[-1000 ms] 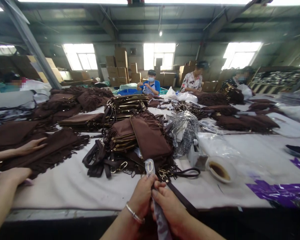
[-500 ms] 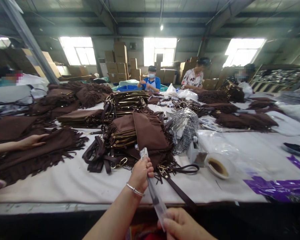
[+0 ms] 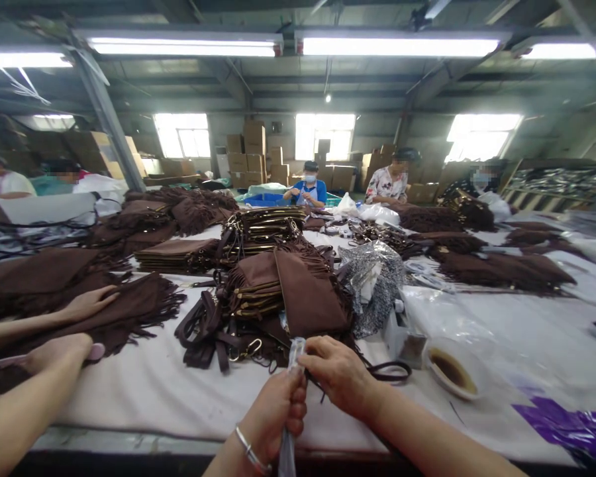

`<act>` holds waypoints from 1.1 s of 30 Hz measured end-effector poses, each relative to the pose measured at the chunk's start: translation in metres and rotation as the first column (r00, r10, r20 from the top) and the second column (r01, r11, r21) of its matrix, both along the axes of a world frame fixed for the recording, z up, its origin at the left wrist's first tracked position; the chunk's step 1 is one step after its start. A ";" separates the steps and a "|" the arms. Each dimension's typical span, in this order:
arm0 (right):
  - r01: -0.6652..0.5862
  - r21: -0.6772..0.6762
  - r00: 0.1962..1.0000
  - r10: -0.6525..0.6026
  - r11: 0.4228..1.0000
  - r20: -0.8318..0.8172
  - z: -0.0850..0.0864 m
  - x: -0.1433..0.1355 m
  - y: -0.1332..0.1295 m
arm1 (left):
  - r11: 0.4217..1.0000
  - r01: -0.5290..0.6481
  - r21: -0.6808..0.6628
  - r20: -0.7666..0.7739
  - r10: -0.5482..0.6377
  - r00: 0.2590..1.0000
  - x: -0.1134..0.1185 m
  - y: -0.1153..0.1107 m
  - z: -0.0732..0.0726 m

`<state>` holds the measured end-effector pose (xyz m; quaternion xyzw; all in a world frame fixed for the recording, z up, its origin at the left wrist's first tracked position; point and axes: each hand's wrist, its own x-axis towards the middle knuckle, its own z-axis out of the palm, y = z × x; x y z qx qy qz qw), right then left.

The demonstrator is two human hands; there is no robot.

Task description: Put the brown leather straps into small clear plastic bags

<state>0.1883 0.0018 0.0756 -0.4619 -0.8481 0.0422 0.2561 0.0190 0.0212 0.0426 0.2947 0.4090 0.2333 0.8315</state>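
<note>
My left hand (image 3: 281,404), with a silver bangle on the wrist, is closed around a long, narrow clear plastic sleeve (image 3: 287,454). The sleeve's lower part hangs below my fist, and its bunched top end sticks out above. With its fingertips, my right hand (image 3: 335,371) pinches that top end. Just beyond both hands lies a pile of brown fringed bags (image 3: 308,298) with gold zippers. Dark brown straps (image 3: 198,331) with gold clasps lie coiled to the left of the pile. A strap loop (image 3: 392,372) shows past my right wrist.
At left, a co-worker's hand (image 3: 92,301) rests on brown fringed fabric (image 3: 144,305); the other holds a pinkish object (image 3: 97,352). At right are a bowl of brown liquid (image 3: 451,371), a small grey box (image 3: 407,341) and purple plastic (image 3: 571,424). Several people work across the table.
My right hand has moved from the sleeve's lower end up to its top end. My left hand keeps its grip, lower in view. The camera has tilted up; the co-worker's nearer hand has reached further in.
</note>
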 end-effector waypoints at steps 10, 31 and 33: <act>-0.282 -0.137 0.918 0.309 0.950 0.249 -0.006 -0.006 0.042 | 0.849 -0.025 0.528 -0.236 0.175 0.956 -0.007 -0.009 -0.010; -0.208 -0.254 0.978 0.194 0.945 -0.076 -0.013 -0.017 0.033 | 0.999 -0.011 -0.052 0.120 0.017 0.993 -0.013 -0.014 -0.021; -0.202 -0.221 0.979 0.193 0.954 -0.066 -0.017 -0.016 0.032 | 0.999 -0.040 -0.006 0.062 0.040 0.997 -0.010 -0.016 -0.021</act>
